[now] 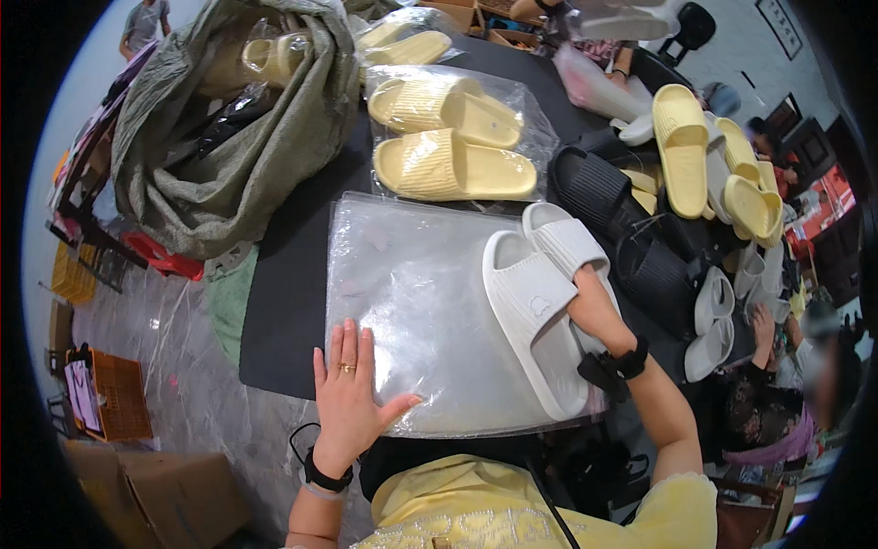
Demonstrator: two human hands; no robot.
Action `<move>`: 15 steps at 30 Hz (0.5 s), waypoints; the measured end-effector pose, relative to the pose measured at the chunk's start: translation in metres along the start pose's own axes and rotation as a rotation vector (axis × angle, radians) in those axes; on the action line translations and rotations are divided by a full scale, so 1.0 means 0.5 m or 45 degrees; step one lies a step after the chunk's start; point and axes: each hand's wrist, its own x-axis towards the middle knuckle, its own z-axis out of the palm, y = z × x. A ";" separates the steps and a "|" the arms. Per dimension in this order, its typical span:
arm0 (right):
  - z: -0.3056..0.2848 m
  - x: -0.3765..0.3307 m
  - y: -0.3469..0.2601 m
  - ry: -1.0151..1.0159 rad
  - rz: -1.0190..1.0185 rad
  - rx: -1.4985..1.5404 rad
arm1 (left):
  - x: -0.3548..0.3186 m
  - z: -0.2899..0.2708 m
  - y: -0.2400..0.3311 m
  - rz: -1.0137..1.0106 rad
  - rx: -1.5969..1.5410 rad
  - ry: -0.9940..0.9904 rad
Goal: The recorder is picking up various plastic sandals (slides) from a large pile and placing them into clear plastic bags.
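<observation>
A stack of clear plastic bags (412, 274) lies flat on the dark table in front of me. My left hand (352, 393) rests open on the stack's near left corner, fingers stretched out. Over the right part of the bags is a pair of light grey slide slippers (526, 297), one overlapping the other. My right hand (599, 311) grips this pair, its fingers partly hidden inside the strap of the farther slipper. Just beyond the bags, a pair of yellow slides (457, 169) lies in clear plastic.
An olive sack (315, 174) holding wrapped slippers stands at the far left. Black slides (654, 274) and loose yellow slides (681, 151) crowd the right side. Other people's hands work at the far side and right. An orange crate (128, 393) and cardboard box (183, 494) stand on the floor.
</observation>
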 end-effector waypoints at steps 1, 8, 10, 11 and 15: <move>0.005 -0.001 0.003 -0.032 0.048 -0.125 | -0.001 0.000 -0.001 0.012 -0.009 -0.010; 0.009 0.000 0.002 -0.085 0.028 -0.187 | 0.020 -0.084 -0.045 0.115 -0.181 -0.098; 0.006 -0.001 0.004 -0.082 0.003 -0.239 | 0.052 -0.131 -0.058 0.151 -0.215 0.160; 0.006 -0.002 0.008 -0.082 0.003 -0.239 | 0.081 -0.157 -0.054 0.126 -0.262 0.197; 0.009 0.000 0.016 -0.074 -0.014 -0.287 | 0.218 -0.185 -0.068 0.038 -0.415 0.324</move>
